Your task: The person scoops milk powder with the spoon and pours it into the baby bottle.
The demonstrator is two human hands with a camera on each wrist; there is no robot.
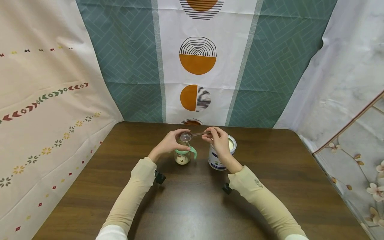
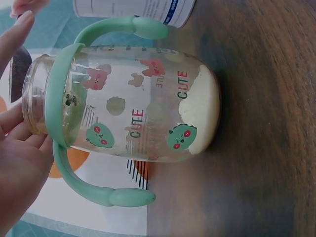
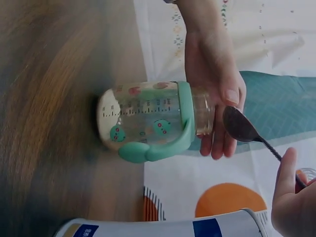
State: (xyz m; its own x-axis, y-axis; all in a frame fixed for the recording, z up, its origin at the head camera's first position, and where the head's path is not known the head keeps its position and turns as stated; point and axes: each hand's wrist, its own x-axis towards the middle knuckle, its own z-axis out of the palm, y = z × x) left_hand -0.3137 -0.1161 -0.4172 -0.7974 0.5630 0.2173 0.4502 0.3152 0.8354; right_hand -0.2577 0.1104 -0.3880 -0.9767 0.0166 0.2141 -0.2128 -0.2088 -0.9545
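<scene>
A clear baby bottle (image 1: 182, 158) with a green collar and two green handles (image 2: 131, 197) stands upright on the table. Pale powder (image 2: 203, 111) lies in its bottom, and cartoon prints cover its side. My left hand (image 1: 168, 144) holds the bottle round its open neck, thumb on one side and fingers on the other. With my right hand (image 1: 220, 141) I pinch the handle of a spoon (image 3: 240, 124). Its bowl is over the bottle's mouth, close to the left thumb. Whether the bowl carries powder cannot be told.
An open white-and-blue can (image 1: 214, 160) stands right of the bottle, under my right hand, with pale powder (image 1: 230, 144) showing inside. The brown wooden table (image 1: 192, 206) meets a patterned cloth (image 1: 135, 66) at its back edge.
</scene>
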